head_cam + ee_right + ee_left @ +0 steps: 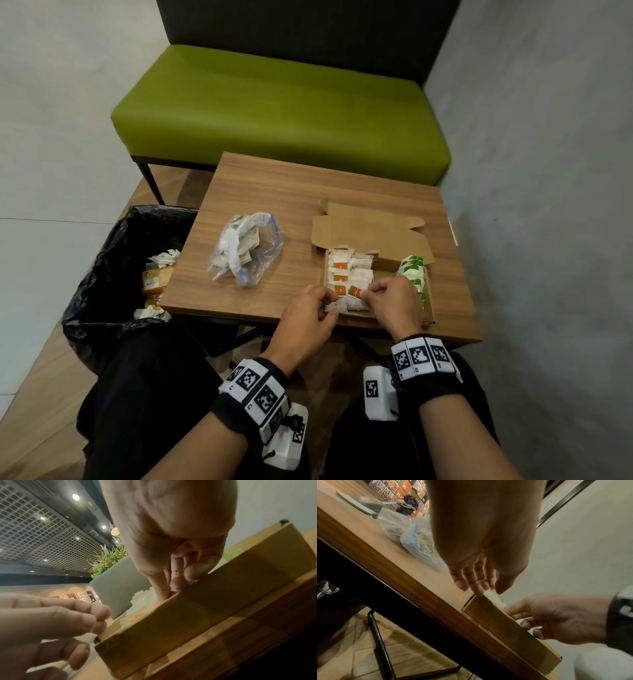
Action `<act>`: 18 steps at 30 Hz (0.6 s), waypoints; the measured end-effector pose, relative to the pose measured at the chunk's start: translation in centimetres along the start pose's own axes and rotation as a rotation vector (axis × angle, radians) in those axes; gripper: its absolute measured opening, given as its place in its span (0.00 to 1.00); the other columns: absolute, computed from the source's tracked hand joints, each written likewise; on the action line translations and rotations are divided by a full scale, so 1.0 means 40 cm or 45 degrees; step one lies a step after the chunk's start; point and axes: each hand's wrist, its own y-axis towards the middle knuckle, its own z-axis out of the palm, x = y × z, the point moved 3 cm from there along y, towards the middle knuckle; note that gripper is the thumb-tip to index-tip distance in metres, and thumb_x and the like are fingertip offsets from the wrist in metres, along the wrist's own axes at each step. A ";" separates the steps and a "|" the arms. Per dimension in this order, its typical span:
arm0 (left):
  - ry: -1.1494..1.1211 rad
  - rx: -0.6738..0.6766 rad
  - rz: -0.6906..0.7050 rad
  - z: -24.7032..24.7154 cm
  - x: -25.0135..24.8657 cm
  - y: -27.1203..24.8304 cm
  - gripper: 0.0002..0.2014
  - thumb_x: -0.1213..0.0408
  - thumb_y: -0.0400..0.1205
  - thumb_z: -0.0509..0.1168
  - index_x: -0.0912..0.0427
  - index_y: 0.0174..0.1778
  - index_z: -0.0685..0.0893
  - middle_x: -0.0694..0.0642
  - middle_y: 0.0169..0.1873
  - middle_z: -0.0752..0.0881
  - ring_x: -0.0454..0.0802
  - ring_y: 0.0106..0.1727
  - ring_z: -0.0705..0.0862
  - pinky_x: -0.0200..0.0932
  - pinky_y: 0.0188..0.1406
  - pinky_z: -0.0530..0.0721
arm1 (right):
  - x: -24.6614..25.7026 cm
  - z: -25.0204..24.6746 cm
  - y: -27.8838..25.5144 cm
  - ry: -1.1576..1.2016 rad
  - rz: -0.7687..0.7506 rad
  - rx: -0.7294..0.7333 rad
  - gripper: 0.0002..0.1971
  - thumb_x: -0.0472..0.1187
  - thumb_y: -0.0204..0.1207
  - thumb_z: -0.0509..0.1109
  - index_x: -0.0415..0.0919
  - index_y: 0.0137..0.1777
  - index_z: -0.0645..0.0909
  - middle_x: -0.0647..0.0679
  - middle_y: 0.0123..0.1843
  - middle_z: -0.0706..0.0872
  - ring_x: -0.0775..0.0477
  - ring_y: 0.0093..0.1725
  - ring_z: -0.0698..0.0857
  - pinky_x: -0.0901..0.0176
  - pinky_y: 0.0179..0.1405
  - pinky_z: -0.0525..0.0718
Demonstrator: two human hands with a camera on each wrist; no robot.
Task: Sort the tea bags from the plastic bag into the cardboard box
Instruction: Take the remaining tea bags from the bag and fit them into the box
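The tea bags (349, 274) are lying packed in the cardboard box (383, 236) at the table's (274, 192) near right corner; they look light and limp, best pinched by a tag; left hand (310, 311) and right hand (394, 303) are each pinching one; the plastic bag (245, 251) is sitting mid-table.

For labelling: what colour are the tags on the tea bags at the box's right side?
Green, on white tea bags; the head view shows them best.

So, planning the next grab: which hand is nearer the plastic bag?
Left. The left hand sits between the plastic bag and the right hand, which is over the cardboard box.
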 end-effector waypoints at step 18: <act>0.006 0.065 -0.022 -0.010 0.000 -0.001 0.11 0.61 0.83 0.68 0.50 0.61 0.83 0.44 0.55 0.82 0.37 0.43 0.81 0.28 0.42 0.80 | 0.009 -0.019 -0.008 -0.314 0.043 0.176 0.08 0.52 0.70 0.82 0.50 0.41 0.91 0.51 0.44 0.89 0.47 0.47 0.86 0.55 0.42 0.79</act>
